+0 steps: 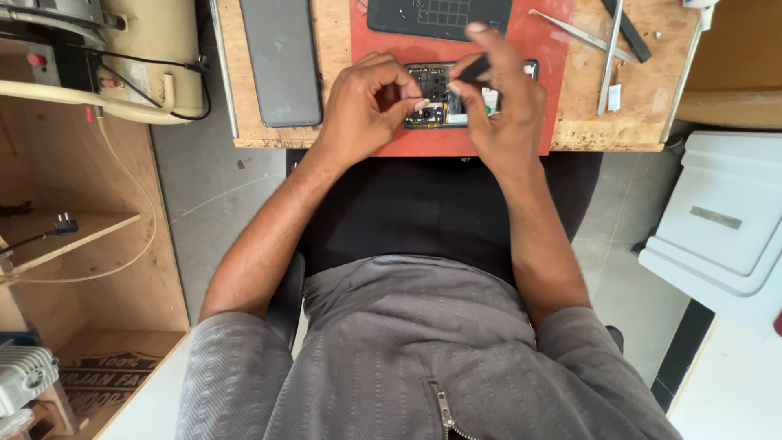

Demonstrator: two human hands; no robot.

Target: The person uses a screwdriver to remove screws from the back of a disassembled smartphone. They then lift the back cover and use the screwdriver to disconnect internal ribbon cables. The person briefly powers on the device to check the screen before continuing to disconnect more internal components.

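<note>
An opened phone [436, 96] with its back removed lies on a red mat [538, 49] on a small wooden table. Its circuit board and camera module show. My left hand [362, 106] rests on the phone's left end, fingers curled, fingertips touching near the camera. My right hand [497, 102] is over the phone's right half and pinches a thin black tool [474, 68] whose tip points down at the board.
A grey phone back panel [281, 61] lies at the table's left. A dark parts tray [440, 16] sits beyond the phone. Metal tweezers [578, 33] and other thin tools [612, 57] lie at right. A cream machine [155, 57] stands left, a white box [725, 220] right.
</note>
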